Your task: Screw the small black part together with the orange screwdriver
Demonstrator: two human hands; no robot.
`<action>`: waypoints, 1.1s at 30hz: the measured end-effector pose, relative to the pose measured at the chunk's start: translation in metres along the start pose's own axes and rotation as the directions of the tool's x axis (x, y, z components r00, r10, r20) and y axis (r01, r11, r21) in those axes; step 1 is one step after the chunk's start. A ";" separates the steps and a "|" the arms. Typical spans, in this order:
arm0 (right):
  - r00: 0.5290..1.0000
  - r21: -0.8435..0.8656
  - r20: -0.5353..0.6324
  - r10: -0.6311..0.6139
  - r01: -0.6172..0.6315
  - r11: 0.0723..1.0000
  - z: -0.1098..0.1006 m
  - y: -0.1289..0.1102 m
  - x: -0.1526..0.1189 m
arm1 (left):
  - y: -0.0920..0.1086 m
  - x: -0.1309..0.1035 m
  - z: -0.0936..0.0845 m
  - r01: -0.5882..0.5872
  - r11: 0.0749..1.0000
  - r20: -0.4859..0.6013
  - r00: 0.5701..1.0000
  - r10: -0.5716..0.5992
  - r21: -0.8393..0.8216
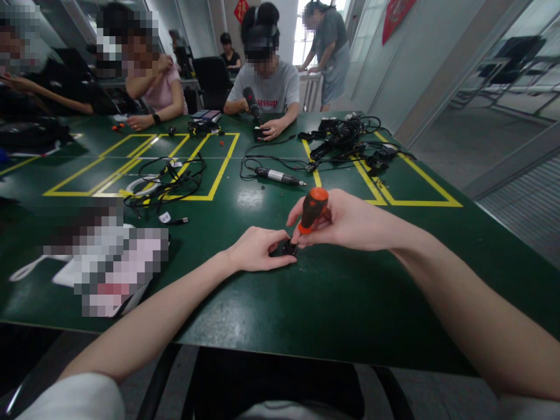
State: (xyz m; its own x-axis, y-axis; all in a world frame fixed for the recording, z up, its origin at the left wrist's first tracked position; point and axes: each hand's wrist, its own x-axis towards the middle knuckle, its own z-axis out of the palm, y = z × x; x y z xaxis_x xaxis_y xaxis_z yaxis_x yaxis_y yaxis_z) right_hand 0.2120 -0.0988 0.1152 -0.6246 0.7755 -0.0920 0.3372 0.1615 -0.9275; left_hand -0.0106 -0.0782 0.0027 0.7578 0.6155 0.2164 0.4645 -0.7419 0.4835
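Evidently, the small black part (289, 249) is pinched at the table (245, 315) by the nearer left hand (254, 249), between thumb and fingers. Just above it, the screwdriver (314, 208) is grasped by the right hand (350, 219), its long axis slanted up and rightward; whether its tip touches cannot be told.

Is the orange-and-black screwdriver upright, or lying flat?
Roughly upright: the right hand holds the screwdriver handle-up, over a small black part.
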 end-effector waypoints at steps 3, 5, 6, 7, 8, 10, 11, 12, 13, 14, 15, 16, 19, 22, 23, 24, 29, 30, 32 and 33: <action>0.999 0.000 0.001 -0.033 0.033 0.999 0.001 0.001 0.000 | 0.000 0.000 0.000 -0.003 1.000 -0.002 1.000 0.003 -0.001; 0.998 -0.070 -0.018 -0.058 0.056 0.996 0.002 0.000 0.000 | -0.001 -0.001 0.000 -0.011 1.000 -0.010 1.000 0.011 0.002; 0.997 -0.111 -0.030 -0.071 0.067 0.992 0.003 -0.001 0.000 | -0.001 -0.001 0.000 -0.013 1.000 -0.016 1.000 0.013 0.005; 0.996 -0.144 -0.039 -0.083 0.076 0.987 0.003 -0.002 -0.001 | -0.001 -0.001 0.001 -0.013 1.000 -0.023 1.000 0.013 0.011; 0.994 -0.169 -0.047 -0.094 0.085 0.982 0.003 -0.003 -0.001 | -0.002 -0.001 0.001 -0.012 1.000 -0.027 1.000 0.012 0.016; 0.992 -0.198 -0.051 -0.113 0.101 0.975 0.003 -0.005 -0.003 | -0.002 0.000 0.002 -0.009 1.000 -0.028 1.000 0.010 0.024; 0.991 -0.209 -0.049 -0.123 0.110 0.972 0.002 -0.005 -0.004 | -0.002 0.000 0.002 -0.006 1.000 -0.025 1.000 0.007 0.026; 0.989 -0.225 -0.051 -0.138 0.124 0.967 0.002 -0.005 -0.004 | -0.002 0.000 0.002 -0.004 1.000 -0.021 1.000 0.004 0.027; 0.985 -0.244 -0.058 -0.161 0.143 0.959 0.001 -0.006 -0.005 | -0.002 0.000 0.002 0.000 1.000 -0.017 1.000 0.001 0.027; 0.979 -0.261 -0.069 -0.191 0.167 0.951 0.001 -0.006 -0.006 | -0.002 0.000 0.002 0.002 1.000 -0.015 1.000 -0.001 0.025; 0.973 -0.270 -0.078 -0.218 0.190 0.944 0.000 -0.006 -0.006 | -0.002 0.000 0.001 0.003 1.000 -0.015 1.000 -0.002 0.022; 0.969 -0.268 -0.080 -0.234 0.206 0.941 0.000 -0.007 -0.006 | -0.002 0.000 0.001 0.003 1.000 -0.013 1.000 -0.003 0.018; 0.981 -0.205 -0.043 -0.188 0.175 0.963 -0.001 -0.007 -0.006 | -0.001 0.000 0.000 0.008 1.000 -0.008 1.000 -0.008 0.013; 0.989 -0.103 -0.058 -0.132 0.126 0.987 0.000 -0.006 -0.005 | 0.000 0.000 0.000 0.015 1.000 0.000 1.000 -0.015 0.016; 0.989 -0.062 -0.074 -0.127 0.123 0.991 0.000 -0.005 -0.004 | 0.000 0.000 0.000 0.016 1.000 -0.001 1.000 -0.016 0.015; 0.989 -0.021 -0.085 -0.122 0.121 0.992 0.001 -0.004 -0.003 | 0.000 0.000 0.000 0.017 1.000 -0.002 1.000 -0.017 0.015; 0.993 0.064 -0.040 -0.107 0.109 0.992 0.000 -0.002 -0.002 | 0.000 0.000 0.001 0.025 1.000 -0.006 1.000 -0.025 0.014; 0.994 0.066 -0.033 -0.109 0.111 0.992 0.000 -0.002 -0.002 | 0.000 0.000 0.000 0.023 1.000 -0.004 1.000 -0.023 0.013; 0.993 0.067 -0.048 -0.110 0.113 0.991 0.000 -0.003 -0.002 | 0.001 0.000 0.000 0.020 1.000 0.001 1.000 -0.020 0.010; 0.992 0.063 -0.064 -0.110 0.114 0.992 0.001 -0.003 -0.002 | 0.001 0.000 -0.001 0.020 1.000 0.004 1.000 -0.020 0.009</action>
State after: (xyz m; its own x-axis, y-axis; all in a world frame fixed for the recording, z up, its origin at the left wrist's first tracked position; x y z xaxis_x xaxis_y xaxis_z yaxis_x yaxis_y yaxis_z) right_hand 0.2120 -0.1012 0.1178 -0.6114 0.7906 0.0338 0.2192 0.2103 -0.9528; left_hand -0.0105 -0.0784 0.0034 0.7501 0.6292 0.2037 0.4835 -0.7319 0.4801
